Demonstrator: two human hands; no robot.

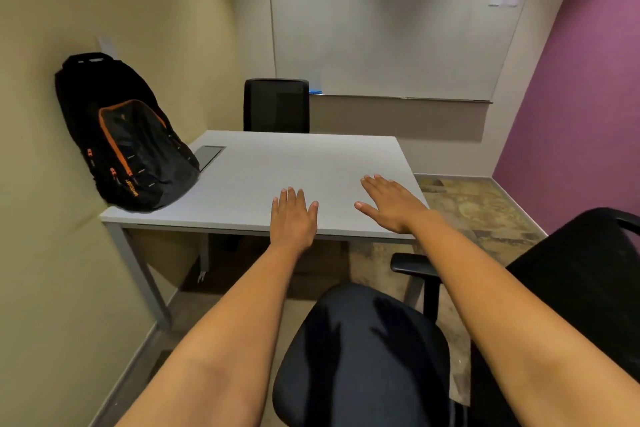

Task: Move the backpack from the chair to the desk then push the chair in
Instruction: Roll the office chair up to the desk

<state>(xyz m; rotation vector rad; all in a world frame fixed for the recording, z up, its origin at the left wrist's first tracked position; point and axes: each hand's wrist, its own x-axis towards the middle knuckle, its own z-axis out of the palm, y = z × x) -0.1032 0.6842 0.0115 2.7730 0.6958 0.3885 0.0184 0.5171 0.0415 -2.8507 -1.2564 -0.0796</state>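
A black backpack with orange zip trim stands upright on the left end of the grey desk, leaning against the beige wall. A black office chair stands below me, its seat bare and turned, its backrest at the right and apart from the desk's front edge. My left hand hovers flat over the desk's front edge with fingers spread, holding nothing. My right hand is stretched out palm down over the desk's right front part, fingers apart and empty.
A second black chair is tucked in at the desk's far side. A whiteboard covers the back wall. A purple wall closes the right side. A grey cable flap lies in the desk beside the backpack.
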